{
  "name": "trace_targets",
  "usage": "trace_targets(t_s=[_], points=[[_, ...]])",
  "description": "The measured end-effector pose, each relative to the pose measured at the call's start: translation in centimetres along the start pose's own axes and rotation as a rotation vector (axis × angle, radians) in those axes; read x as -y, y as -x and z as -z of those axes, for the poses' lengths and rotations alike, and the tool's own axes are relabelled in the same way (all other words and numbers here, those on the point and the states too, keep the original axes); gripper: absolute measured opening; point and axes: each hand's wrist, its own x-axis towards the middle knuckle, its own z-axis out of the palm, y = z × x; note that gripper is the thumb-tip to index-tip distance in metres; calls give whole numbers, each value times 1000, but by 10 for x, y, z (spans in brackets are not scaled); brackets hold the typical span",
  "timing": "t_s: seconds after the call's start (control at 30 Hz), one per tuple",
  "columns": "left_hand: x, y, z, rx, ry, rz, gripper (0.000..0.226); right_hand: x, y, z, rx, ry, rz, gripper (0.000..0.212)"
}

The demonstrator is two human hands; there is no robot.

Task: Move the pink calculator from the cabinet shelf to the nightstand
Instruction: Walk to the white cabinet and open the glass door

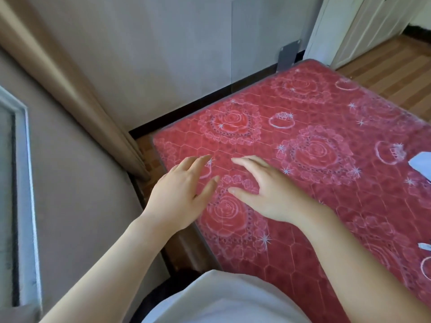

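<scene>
Neither the pink calculator, the cabinet shelf nor the nightstand is in view. My left hand (179, 197) hovers over the near left corner of a red mattress (326, 136), fingers spread and holding nothing. My right hand (272, 194) is beside it over the mattress, fingers apart and also holding nothing. The two hands are close together, thumbs pointing toward each other without touching.
The mattress has a rose and ring pattern. A beige curtain (70, 78) hangs at the left beside a window frame (23, 183). A grey wall is behind, white doors (354, 26) and wooden floor (391, 73) at the upper right. A pale object (422, 162) lies at the right edge.
</scene>
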Motion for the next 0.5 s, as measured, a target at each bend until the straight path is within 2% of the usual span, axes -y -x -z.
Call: trace_targets(t_s=[0.33, 0.5], points=[[73, -72, 9, 0, 105, 71, 52, 2, -102, 4, 105, 86, -65, 61], [136, -137, 25, 77, 111, 0, 53, 15, -171, -4, 72, 65, -142, 60]])
